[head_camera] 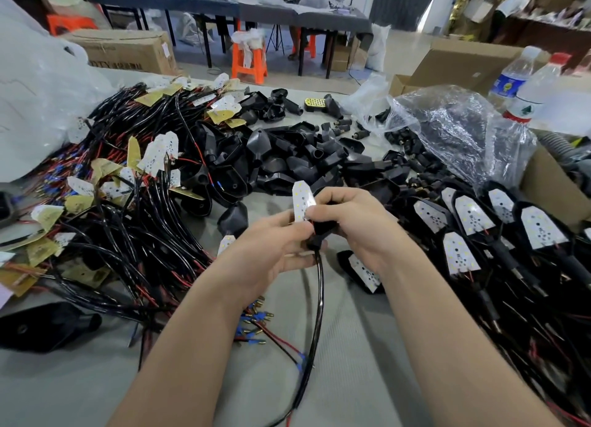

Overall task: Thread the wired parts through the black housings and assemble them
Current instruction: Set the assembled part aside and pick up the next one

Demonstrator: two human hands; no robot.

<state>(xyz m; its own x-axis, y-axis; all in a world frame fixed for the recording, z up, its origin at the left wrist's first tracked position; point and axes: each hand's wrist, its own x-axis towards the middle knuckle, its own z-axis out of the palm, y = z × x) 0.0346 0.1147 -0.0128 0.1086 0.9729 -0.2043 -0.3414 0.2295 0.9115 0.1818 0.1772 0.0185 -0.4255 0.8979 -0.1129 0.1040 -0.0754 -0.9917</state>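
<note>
Left hand [275, 246] grips black housing [320, 231], right hand [358, 225] pinches white board [301, 203]; cable [318, 286] trails below. Hard tug cd rip cable off board.

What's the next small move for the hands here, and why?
Probably draw the cable down so the LED board seats: it sticks up above the black housing, which the left hand grips, while the right hand pinches it and the cable hangs below.

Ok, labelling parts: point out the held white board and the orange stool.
White board [302, 202]: head view, its upper face.
Orange stool [261, 63]: head view, a front leg.
</note>
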